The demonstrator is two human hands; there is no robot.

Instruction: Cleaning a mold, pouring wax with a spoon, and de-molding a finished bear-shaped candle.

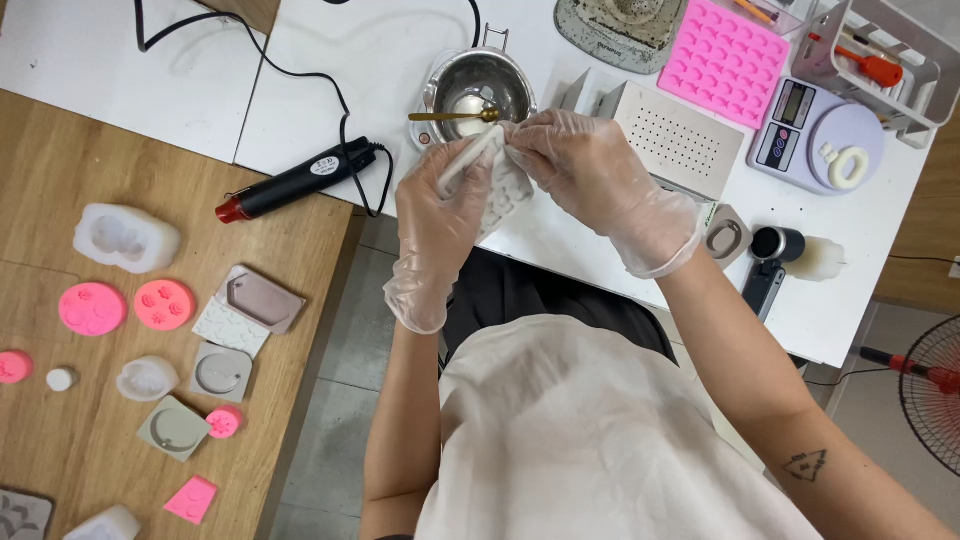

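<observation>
Hands: your left hand (pixel 437 215) and right hand (pixel 580 170), two, gloved.
Fingers: both sets pinching one white mould (pixel 503 185).
Mould place: above the desk (pixel 560 245) edge, before one steel pot (pixel 478 85).
Round pink moulds: two (pixel 92 308) (pixel 164 304).

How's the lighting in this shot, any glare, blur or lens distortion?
Head view: bright, even light with only soft shadows; a glare spot shines inside the metal pot; the white table looks nearly washed out. The left hand and right hand on the white mold are fairly sharp. Table edges bow slightly, hinting at wide-angle distortion.
</observation>
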